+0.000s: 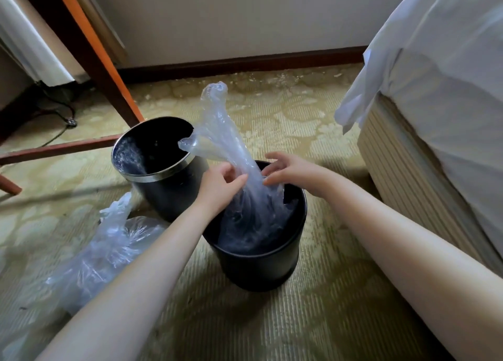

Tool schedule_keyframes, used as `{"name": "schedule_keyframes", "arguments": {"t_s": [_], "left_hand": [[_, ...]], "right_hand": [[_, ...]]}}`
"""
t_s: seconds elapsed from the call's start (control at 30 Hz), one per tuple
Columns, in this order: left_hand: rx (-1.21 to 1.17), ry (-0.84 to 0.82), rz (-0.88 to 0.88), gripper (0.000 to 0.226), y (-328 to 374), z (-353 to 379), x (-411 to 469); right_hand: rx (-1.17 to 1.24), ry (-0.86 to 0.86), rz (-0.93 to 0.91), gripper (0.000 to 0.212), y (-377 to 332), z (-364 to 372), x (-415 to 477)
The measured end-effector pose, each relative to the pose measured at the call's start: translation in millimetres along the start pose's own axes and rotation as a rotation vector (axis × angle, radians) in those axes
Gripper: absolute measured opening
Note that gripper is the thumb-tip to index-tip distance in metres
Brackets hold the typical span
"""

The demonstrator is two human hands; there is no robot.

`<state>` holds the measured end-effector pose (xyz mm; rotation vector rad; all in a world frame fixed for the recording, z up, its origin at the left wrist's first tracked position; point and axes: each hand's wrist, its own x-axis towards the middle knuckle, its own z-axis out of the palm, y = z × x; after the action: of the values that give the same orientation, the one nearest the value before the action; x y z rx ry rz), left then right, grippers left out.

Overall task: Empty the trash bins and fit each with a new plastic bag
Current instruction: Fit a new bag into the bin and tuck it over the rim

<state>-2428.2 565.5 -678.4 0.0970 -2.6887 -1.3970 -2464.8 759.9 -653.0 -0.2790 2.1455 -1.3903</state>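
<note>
Forearms reach in from the near edge toward the near bin (258, 268), a black tub standing on the patterned carpet (340, 319); the clear bag (217, 132) has its lower part down inside that bin while its upper part stands loose and twisted above the rim, so it is not yet spread. The left hand (219, 187) pinches the film between thumb and curled fingers just above the rim, probably to anchor one side; the right hand (285, 170) has its fingers spread and only lightly bent, tips against the film on the other side, likely feeling for the mouth to part it. Just beyond, to the left, stands the far bin (168, 197), metal-rimmed; glinting film seems to line its inside, though I cannot be sure. A crumpled bag (103, 251) lies on the carpet at near left, beside both bins, presumably set aside out of the way; the bed (435, 115) fills the right.
</note>
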Motion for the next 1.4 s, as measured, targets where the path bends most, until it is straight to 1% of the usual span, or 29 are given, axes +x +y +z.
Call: {"name": "schedule_keyframes", "arguments": {"t_s": [0.03,0.1,0.17,0.2,0.27,0.33,0.37,0.43,0.5,0.53,0.57,0.6,0.63,0.67,0.73,0.8,0.93,0.97,1.0,1.03,1.07,1.1,1.13,1.2,1.23,1.27,1.33,1.37,1.4], "left_hand": [[0.009,0.009,0.027,0.024,1,1,2],[0.041,0.017,0.076,0.024,4,4,5],[0.108,0.033,0.122,0.025,4,3,7],[0.144,0.046,0.129,0.025,2,0,7],[0.179,0.081,0.078,0.027,-7,-8,5],[0.157,0.09,0.012,0.028,-16,-14,3],[0.118,0.069,0.006,0.027,-17,-17,2],[0.027,0.003,0.033,0.02,-14,-19,1],[-0.002,-0.062,0.068,0.021,-8,-17,0],[0.002,-0.099,0.08,0.023,-4,-16,-2],[0.01,-0.127,0.078,0.024,-3,-14,-2],[-0.005,-0.148,0.065,0.024,-1,-12,-3],[-0.069,-0.165,0.023,0.026,-1,-10,-3],[-0.185,-0.182,-0.031,0.03,1,-9,-4],[-0.426,-0.202,-0.168,0.044,7,-6,-3],[-0.472,-0.153,-0.221,0.038,12,-3,0],[-0.296,0.081,-0.175,0.011,2,-9,7],[-0.281,0.115,-0.179,0.011,-3,-12,9],[-0.286,0.137,-0.191,0.015,-8,-14,9],[-0.288,0.143,-0.208,0.019,-11,-16,9],[-0.289,0.124,-0.217,0.019,-13,-17,8],[-0.294,0.09,-0.22,0.017,-14,-17,9],[-0.32,0.051,-0.219,0.018,-16,-17,10],[-0.42,-0.03,-0.211,0.032,-12,-14,10],[-0.459,-0.053,-0.201,0.039,-8,-12,10],[-0.469,-0.051,-0.191,0.043,-3,-9,10],[-0.39,0.003,-0.173,0.048,2,-7,12],[-0.355,0.048,-0.158,0.041,2,-8,12],[-0.342,0.099,-0.145,0.029,2,-10,11]], "right_hand": [[-0.009,-0.005,0.004,0.069,-1,-1,2],[-0.111,0.025,0.021,0.042,2,4,7],[-0.204,0.186,0.022,0.008,6,10,10],[-0.264,0.291,0.023,0.006,6,10,9],[-0.348,0.468,0.034,0.012,8,9,8],[-0.265,0.554,0.057,0.012,11,7,8],[-0.157,0.55,0.067,0.009,10,7,8],[0.104,0.441,0.062,0.006,4,8,7],[0.237,0.311,0.063,0.031,-1,8,5],[0.232,0.274,0.082,0.041,-2,8,6],[0.21,0.256,0.093,0.044,-3,10,6],[0.194,0.253,0.086,0.037,-3,13,7],[0.203,0.26,0.056,0.024,-4,14,8],[0.226,0.265,0.022,0.011,-4,15,9],[0.26,0.269,-0.041,0.016,-5,17,10],[0.23,0.3,-0.055,0.017,-6,18,9],[-0.212,0.596,0.017,0.011,2,9,5],[-0.268,0.663,0.041,0.012,6,6,4],[-0.267,0.693,0.063,0.012,11,3,3],[-0.178,0.683,0.064,0.01,14,0,2],[-0.016,0.619,0.052,0.01,16,-2,2],[0.161,0.511,0.026,0.023,14,-1,2],[0.289,0.403,0.006,0.046,12,-1,2],[0.319,0.303,-0.003,0.088,5,3,3],[0.28,0.325,-0.017,0.093,2,7,3],[0.239,0.378,-0.03,0.083,-1,11,5],[0.198,0.491,-0.049,0.045,-3,14,7],[0.172,0.545,-0.033,0.027,-3,12,6],[0.134,0.601,-0.011,0.021,0,9,6]]}}
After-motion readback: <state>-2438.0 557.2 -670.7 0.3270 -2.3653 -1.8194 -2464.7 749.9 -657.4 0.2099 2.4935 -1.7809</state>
